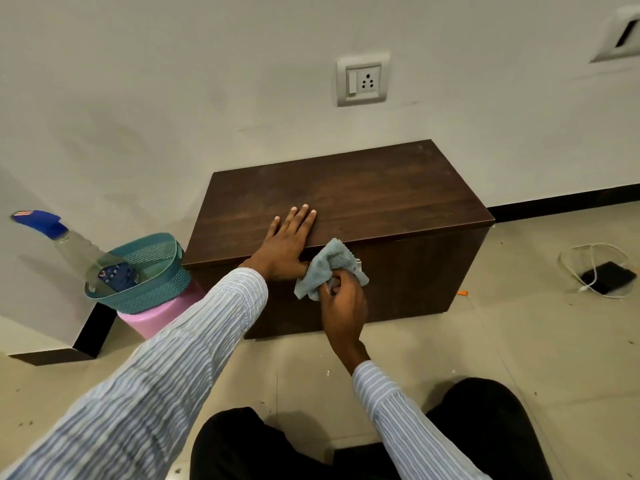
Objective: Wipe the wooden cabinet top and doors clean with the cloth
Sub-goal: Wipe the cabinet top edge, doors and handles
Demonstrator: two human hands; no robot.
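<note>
A low dark-brown wooden cabinet (381,188) stands against the white wall. My left hand (289,242) lies flat on its top near the front edge, fingers spread, thumb hooked over the edge. My right hand (343,306) grips a light blue cloth (325,268) and presses it against the upper part of the cabinet's front door, just below the top edge. A small metal handle (358,262) peeks out beside the cloth. The rest of the door (422,271) is in shadow.
Left of the cabinet, a teal basket (149,275) sits on a pink stool (156,317) and holds a spray bottle (74,247) with a blue trigger. A black device with a white cable (606,277) lies on the tiled floor at the right. My knees (485,417) are in the foreground.
</note>
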